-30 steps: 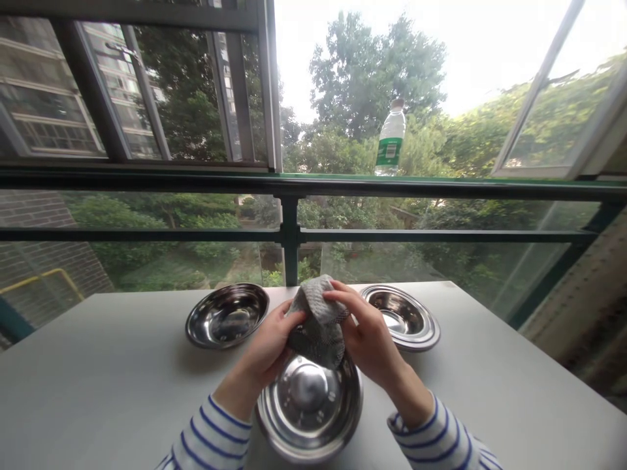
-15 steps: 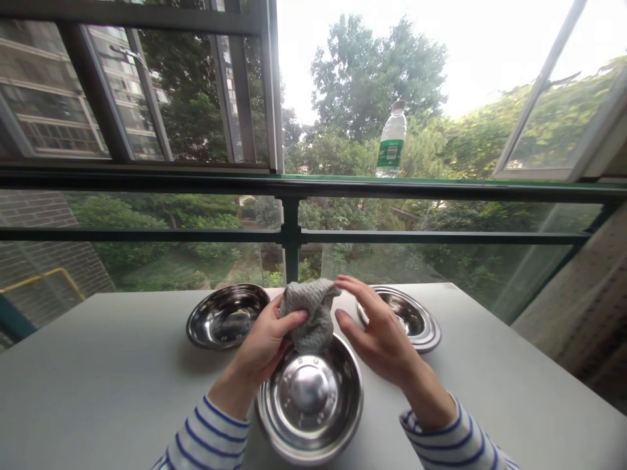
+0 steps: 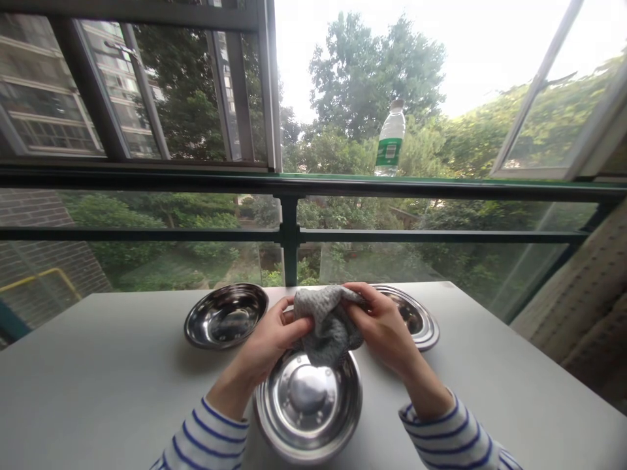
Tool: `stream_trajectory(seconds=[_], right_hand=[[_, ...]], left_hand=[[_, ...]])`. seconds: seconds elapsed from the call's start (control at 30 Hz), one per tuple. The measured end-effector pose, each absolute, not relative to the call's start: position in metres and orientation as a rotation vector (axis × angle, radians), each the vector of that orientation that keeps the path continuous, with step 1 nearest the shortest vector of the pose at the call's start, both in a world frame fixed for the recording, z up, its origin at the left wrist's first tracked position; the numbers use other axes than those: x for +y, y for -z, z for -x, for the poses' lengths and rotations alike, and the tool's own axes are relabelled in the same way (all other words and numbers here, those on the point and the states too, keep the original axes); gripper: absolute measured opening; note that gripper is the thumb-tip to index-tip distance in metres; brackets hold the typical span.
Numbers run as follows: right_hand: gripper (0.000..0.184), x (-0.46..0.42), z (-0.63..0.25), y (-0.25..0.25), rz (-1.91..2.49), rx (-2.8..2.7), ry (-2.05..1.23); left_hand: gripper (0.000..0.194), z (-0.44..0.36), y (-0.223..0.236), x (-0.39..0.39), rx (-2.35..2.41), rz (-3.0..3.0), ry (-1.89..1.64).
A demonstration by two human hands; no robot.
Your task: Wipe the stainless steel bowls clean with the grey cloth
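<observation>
Both hands on one grey textured cloth (image 3: 329,326), bunched up over the far rim of the near steel bowl (image 3: 307,424). Left hand (image 3: 274,331) pinches its left side, thumb on top; right hand (image 3: 386,326) has the upper right corner between thumb and curled fingers. Both grips closed on fabric, neither looks hard. Cloth's lower fold hangs in front of the bowl's far wall (can't tell if it touches).

Other steelware on the white table (image 3: 122,372): left bowl (image 3: 226,318) just beyond the left hand, wide-rimmed right bowl (image 3: 427,334) partly hidden behind the right hand.

Risks, my read: loose pinch plus slack folds, so a corner could slip out and the cloth drop into the near bowl. Hanging fold could snag that rim and drag the bowl, smooth steel on a smooth top. Right knuckles look close to the right bowl's rim; a wide outward swing could knock it. Plastic bottle (image 3: 390,145) at the railing (image 3: 196,181) is well clear of both hands.
</observation>
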State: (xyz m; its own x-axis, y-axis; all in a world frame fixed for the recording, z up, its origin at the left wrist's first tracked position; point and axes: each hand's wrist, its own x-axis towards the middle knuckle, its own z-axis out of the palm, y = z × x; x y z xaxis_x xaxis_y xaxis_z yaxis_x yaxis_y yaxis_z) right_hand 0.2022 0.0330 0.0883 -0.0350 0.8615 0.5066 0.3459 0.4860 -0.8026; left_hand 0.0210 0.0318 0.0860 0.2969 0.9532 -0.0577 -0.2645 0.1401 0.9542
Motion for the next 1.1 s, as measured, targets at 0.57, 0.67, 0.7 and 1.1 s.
stream_trajectory(seconds=[0.57, 0.67, 0.7, 1.1], right_hand=[[0.043, 0.016, -0.189, -0.089, 0.867, -2.435, -0.046], [0.031, 0.018, -0.190, -0.088, 0.937, -2.307, -0.121], [0.033, 0.019, -0.192, -0.087, 1.004, -2.215, -0.133], [0.026, 0.030, -0.195, -0.082, 1.115, -1.818, -0.500]], left_hand=[[0.019, -0.023, -0.084, 0.038, 0.714, -0.824, -1.324], [0.029, -0.024, -0.084, 0.038, 0.808, -0.832, -1.363], [0.032, -0.024, -0.084, 0.038, 0.815, -0.836, -1.364], [0.041, -0.019, -0.091, 0.029, 0.747, -0.963, -1.211]])
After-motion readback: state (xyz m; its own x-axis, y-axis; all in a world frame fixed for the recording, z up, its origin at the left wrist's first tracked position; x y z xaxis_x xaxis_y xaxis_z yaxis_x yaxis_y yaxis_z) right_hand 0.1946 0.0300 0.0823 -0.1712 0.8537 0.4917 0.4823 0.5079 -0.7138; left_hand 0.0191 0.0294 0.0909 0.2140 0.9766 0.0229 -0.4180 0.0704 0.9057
